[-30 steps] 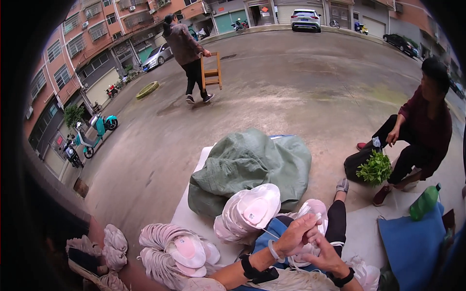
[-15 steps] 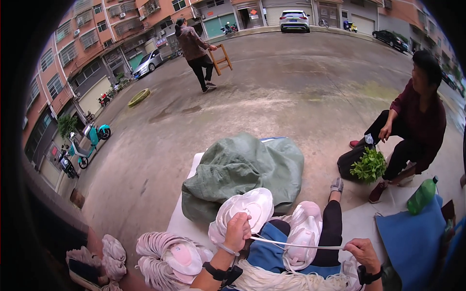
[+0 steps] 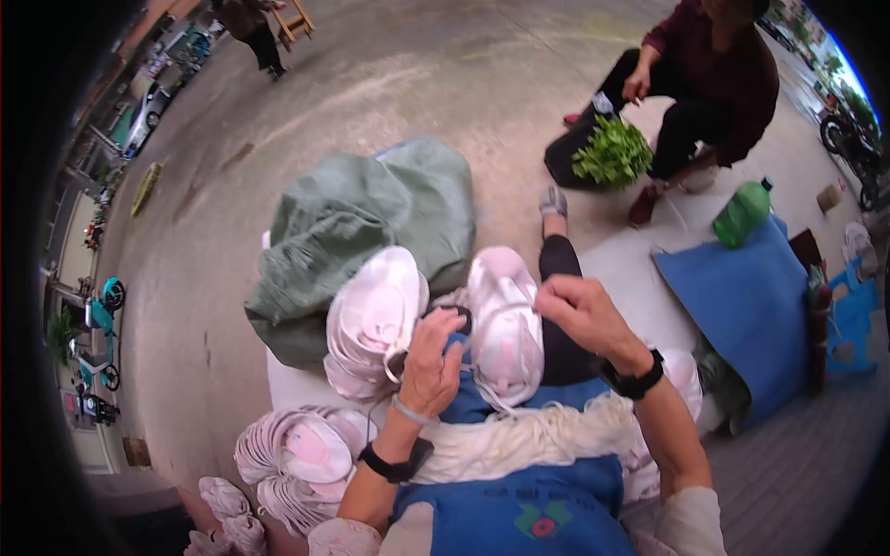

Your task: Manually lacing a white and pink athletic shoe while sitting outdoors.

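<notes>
Head camera: half a second ago a white lace ran taut between the two hands; now no stretched lace shows between them, and they have come closer together around the centre of the frame. The left hand point(image 3: 434, 364) is at the right edge of the left pile of shoe uppers point(image 3: 366, 320), its fingers loosely bent. The right hand point(image 3: 586, 317) is just beside the right pile of shoe uppers point(image 3: 505, 343), its fingers curled in. Whether either grasps a lace end, I cannot tell. For the lacing work, this suggests the long pull is over or paused, with both hands back near the uppers. The view has also tipped downward, so the bundle of laces point(image 3: 538, 430) and the blue apron point(image 3: 505, 491) show more fully at lower centre.
</notes>
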`<action>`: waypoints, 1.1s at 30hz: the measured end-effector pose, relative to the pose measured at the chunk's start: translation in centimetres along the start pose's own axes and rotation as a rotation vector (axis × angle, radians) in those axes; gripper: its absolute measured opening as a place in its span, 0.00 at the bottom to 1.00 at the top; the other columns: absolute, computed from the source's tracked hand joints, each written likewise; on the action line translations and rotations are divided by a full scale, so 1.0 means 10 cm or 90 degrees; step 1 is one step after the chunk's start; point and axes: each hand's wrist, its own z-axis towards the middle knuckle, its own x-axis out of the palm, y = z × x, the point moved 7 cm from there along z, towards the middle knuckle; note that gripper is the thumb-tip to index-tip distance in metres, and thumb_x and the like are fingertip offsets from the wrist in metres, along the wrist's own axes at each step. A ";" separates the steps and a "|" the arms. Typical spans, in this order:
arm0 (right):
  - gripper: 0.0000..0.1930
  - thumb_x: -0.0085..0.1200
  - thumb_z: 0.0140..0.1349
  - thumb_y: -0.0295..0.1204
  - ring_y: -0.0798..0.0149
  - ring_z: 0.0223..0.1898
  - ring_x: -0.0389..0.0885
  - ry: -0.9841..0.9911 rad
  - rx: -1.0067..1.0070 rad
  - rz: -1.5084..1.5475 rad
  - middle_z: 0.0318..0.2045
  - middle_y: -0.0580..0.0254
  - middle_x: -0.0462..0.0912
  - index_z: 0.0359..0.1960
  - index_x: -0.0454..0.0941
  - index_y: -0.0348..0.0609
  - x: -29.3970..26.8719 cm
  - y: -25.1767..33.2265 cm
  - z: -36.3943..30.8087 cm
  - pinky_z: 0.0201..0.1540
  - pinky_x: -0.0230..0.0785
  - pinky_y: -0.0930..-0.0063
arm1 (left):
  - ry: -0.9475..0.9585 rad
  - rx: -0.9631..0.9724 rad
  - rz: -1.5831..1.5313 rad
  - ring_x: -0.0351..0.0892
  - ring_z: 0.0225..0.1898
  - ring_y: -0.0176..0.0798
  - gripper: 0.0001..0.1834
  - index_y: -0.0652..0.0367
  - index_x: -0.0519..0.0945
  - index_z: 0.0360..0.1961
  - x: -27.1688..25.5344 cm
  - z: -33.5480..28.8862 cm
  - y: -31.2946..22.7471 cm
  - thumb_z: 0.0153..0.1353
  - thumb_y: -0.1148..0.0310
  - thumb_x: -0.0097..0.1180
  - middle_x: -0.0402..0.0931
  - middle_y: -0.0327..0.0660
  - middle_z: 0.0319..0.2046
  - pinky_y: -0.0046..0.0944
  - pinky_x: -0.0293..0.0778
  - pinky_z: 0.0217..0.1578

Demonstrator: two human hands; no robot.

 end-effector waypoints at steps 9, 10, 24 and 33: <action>0.05 0.54 0.54 0.25 0.64 0.33 0.77 0.126 0.033 -0.056 0.27 0.59 0.79 0.30 0.79 0.36 0.10 -0.67 -0.61 0.40 0.68 0.71 | 0.099 -0.130 -0.046 0.76 0.37 0.51 0.11 0.62 0.76 0.41 0.42 -0.23 0.46 0.56 0.76 0.57 0.76 0.47 0.34 0.44 0.71 0.41; 0.04 0.55 0.53 0.23 0.59 0.38 0.78 0.130 -0.020 -0.153 0.30 0.58 0.80 0.30 0.80 0.37 0.13 -0.67 -0.68 0.45 0.68 0.68 | 0.108 -0.153 -0.058 0.76 0.37 0.51 0.09 0.63 0.76 0.38 0.39 -0.28 0.47 0.55 0.76 0.57 0.76 0.47 0.33 0.44 0.71 0.41; 0.13 0.60 0.55 0.22 0.65 0.26 0.75 -0.142 0.070 -0.178 0.31 0.56 0.74 0.42 0.75 0.35 -0.02 -0.87 -0.79 0.32 0.70 0.74 | 0.161 -0.052 0.161 0.72 0.42 0.49 0.13 0.58 0.78 0.36 0.35 -0.42 0.35 0.46 0.77 0.63 0.73 0.43 0.35 0.45 0.67 0.44; 0.11 0.59 0.54 0.24 0.54 0.30 0.76 -0.092 0.095 -0.271 0.33 0.53 0.72 0.39 0.75 0.40 0.02 -1.08 -0.74 0.35 0.70 0.63 | 0.095 -0.071 0.117 0.73 0.41 0.49 0.13 0.59 0.77 0.35 0.28 -0.49 0.41 0.46 0.77 0.63 0.74 0.44 0.35 0.45 0.68 0.42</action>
